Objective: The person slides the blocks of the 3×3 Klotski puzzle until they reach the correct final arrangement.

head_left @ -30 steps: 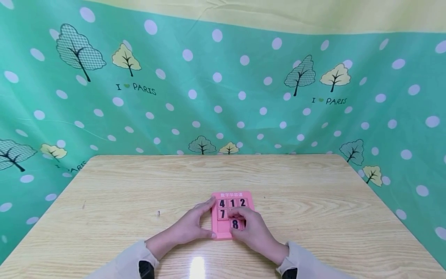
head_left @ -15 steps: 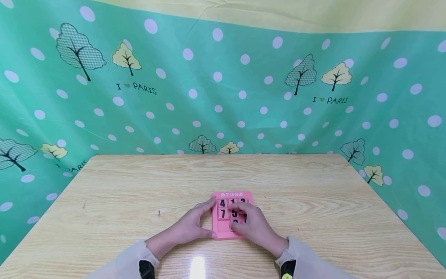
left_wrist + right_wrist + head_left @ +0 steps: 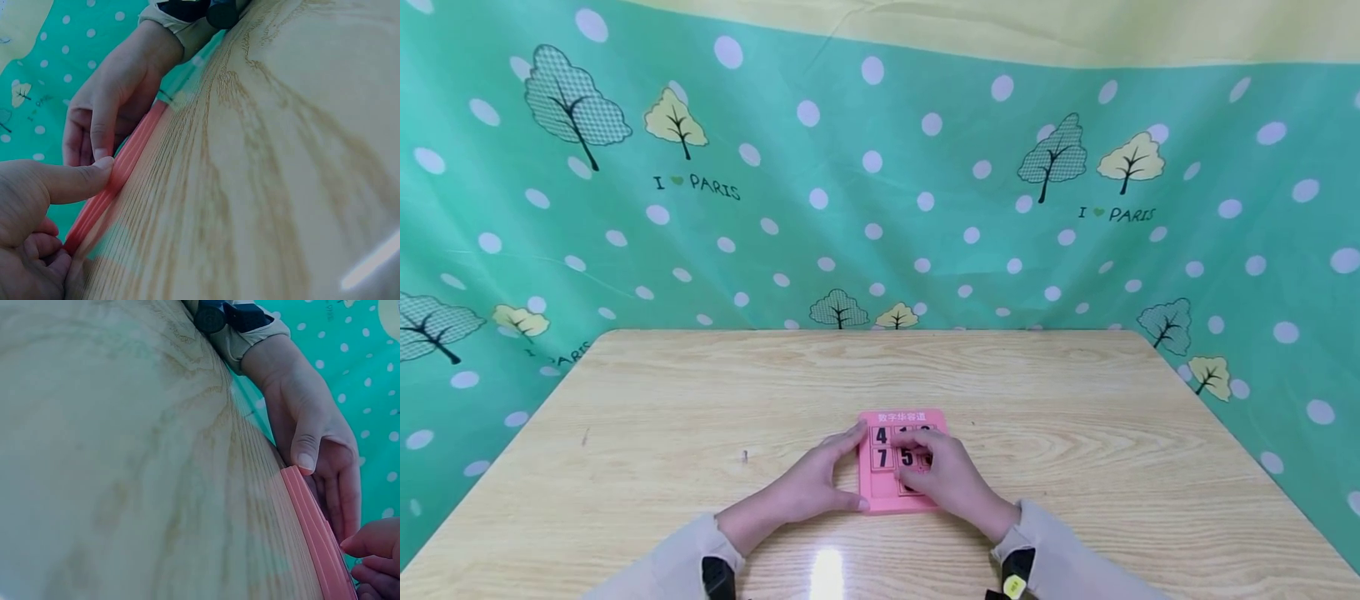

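A pink number slide puzzle [image 3: 880, 505] lies on the table in the head view, with tiles 4, 7 and 5 readable and a bare slot at the lower left. My left hand [image 3: 808, 485] holds its left side, the thumb at the near corner and the fingers along the far part of that edge. Over the right part of the tiles, my right hand [image 3: 951, 483] lies with bent fingers, thumb over the bottom-row tile and fingertips at the top rows. It hides the right-hand tiles. In the left wrist view the left thumb [image 3: 81, 181] presses the puzzle's near edge.
The puzzle rests on a light wood-grain table [image 3: 700, 400]. Behind stands a green dotted curtain [image 3: 880, 208] with tree prints. A small dark mark [image 3: 745, 456] shows on the wood, left of the hands. Dark bands [image 3: 1017, 571] sit at both wrists.
The right hand has shifted slightly away from me over the tiles, uncovering the 5 and covering the 8 and the top-row numbers. My left hand stays on the puzzle's left edge.
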`<state>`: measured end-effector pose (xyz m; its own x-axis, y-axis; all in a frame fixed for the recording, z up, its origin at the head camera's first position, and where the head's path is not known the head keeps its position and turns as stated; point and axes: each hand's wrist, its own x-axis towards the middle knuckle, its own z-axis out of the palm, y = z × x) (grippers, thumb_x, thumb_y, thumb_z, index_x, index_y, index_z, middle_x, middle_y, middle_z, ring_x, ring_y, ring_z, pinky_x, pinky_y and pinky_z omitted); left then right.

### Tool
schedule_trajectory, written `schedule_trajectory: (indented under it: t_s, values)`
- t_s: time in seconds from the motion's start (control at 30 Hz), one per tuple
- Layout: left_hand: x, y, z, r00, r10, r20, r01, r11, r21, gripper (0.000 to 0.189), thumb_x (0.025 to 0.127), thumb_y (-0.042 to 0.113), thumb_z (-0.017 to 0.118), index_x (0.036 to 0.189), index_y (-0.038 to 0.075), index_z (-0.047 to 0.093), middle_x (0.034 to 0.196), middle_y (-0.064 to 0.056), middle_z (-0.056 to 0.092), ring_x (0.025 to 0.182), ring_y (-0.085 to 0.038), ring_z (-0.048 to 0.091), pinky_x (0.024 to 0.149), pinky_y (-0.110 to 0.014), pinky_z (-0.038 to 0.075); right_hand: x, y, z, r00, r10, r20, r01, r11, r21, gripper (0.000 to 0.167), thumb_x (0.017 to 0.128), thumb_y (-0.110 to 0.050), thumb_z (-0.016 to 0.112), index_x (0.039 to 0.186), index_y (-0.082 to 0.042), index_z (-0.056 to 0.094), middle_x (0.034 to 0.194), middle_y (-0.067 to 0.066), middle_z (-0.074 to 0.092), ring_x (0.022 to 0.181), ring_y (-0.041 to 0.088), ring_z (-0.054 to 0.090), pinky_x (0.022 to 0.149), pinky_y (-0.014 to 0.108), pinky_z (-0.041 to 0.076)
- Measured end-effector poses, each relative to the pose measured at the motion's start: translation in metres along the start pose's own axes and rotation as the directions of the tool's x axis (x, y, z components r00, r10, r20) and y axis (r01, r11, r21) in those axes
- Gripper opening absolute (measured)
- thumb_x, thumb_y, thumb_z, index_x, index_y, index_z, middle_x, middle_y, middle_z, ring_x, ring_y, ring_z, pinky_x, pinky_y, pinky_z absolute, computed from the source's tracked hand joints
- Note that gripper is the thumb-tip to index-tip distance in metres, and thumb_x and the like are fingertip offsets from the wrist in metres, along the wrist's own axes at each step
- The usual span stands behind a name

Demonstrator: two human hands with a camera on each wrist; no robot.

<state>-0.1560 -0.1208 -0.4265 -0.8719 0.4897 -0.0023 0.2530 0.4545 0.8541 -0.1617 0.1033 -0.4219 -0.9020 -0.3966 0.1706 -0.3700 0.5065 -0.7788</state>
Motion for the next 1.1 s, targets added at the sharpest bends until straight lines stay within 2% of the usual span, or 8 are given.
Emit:
schedule_trajectory:
  t_s: [0.3,0.6,0.97,1.1]
  values:
    - [0.0005,0.0019,0.0009,1.000,0.005,-0.004,-0.005,1.000,0.010,0.096,0.070,0.025,0.081,0.147,0.003,0.028,0.154,-0.012,0.025,0.140,-0.034,0.021,0.113,-0.053,0.018,-0.0009,0.0024,-0.0028,1.000,0.002,0.018,-0.003,1.000,0.021,0.032,0.081,-0.007,0.070,0.112,-0.009,0.067,0.113,0.003,0.064,0.106,0.018,0.058,0.091,0.037,0.050]
    - [0.0022,0.0000,0.0019,1.000,0.002,-0.014,-0.001,1.000,0.022,0.097,0.069,0.026,0.082,0.147,0.003,0.028,0.154,-0.010,0.025,0.140,-0.035,0.021,0.113,-0.054,0.017,-0.0004,0.0058,-0.0038,0.999,-0.018,0.026,0.017,1.000,0.012,0.028,0.083,-0.007,0.068,0.111,-0.013,0.068,0.110,-0.002,0.064,0.101,0.014,0.056,0.087,0.028,0.050]
    - [0.0010,0.0018,0.0006,1.000,-0.001,-0.013,0.001,1.000,0.000,0.098,0.069,0.025,0.082,0.147,0.003,0.027,0.154,-0.012,0.024,0.140,-0.036,0.021,0.113,-0.055,0.016,0.0006,0.0054,-0.0068,0.998,-0.004,0.065,0.001,0.999,0.039,0.026,0.084,-0.009,0.069,0.109,-0.013,0.069,0.109,-0.002,0.064,0.104,0.015,0.057,0.090,0.032,0.050]
    - [0.0013,0.0016,0.0009,1.000,-0.003,-0.009,0.003,1.000,-0.006,0.098,0.069,0.024,0.082,0.147,0.002,0.027,0.154,-0.013,0.024,0.140,-0.036,0.020,0.113,-0.054,0.016,0.0011,0.0060,-0.0090,0.995,0.005,0.099,-0.012,0.997,0.072,0.023,0.083,-0.012,0.070,0.106,-0.014,0.070,0.103,-0.005,0.065,0.095,0.014,0.055,0.082,0.026,0.049]
